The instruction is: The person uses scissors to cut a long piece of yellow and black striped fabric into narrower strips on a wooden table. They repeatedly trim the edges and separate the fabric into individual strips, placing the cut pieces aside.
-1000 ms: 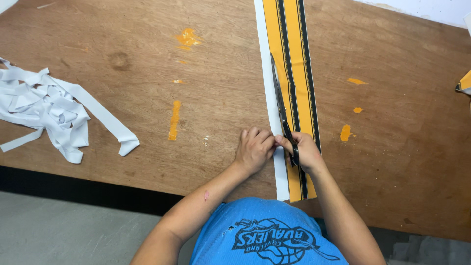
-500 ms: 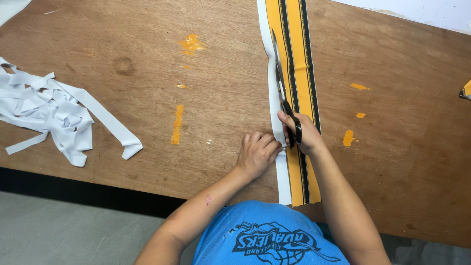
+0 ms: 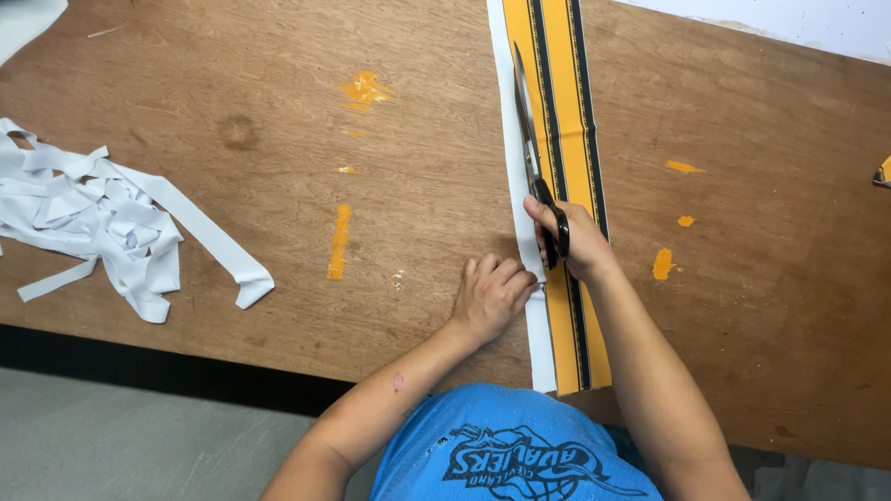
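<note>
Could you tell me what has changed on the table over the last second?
The right hand has pushed the scissors farther up the yellow and black strip, along its white edge, away from the person. The left hand stayed behind, pressing the white edge, so the hands are now apart. The pile of white strips and the table look unchanged.
</note>
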